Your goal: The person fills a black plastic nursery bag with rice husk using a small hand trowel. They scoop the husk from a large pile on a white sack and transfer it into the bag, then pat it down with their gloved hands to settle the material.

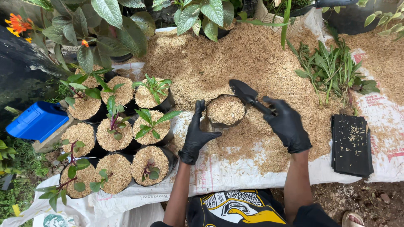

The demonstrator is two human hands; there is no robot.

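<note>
While left hand (pixel 195 136) fingers spread loose beside husk-filled black grow bag (pixel 226 110), right hand (pixel 287 125) clenched on black trowel (pixel 249 96) over bag rim, potted seedlings (pixel 115 138) left of fingers, husk pile (pixel 248 59), white sacking (pixel 235 172), garden

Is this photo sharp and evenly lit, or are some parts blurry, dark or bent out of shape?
Head view: soft, even daylight, no glare; the gloved left hand, right hand, trowel and husk-filled pot are sharp. Head view, top left: the ground under the leafy plant falls into deep shade. Head view, edges: slight wide-angle stretching.
</note>
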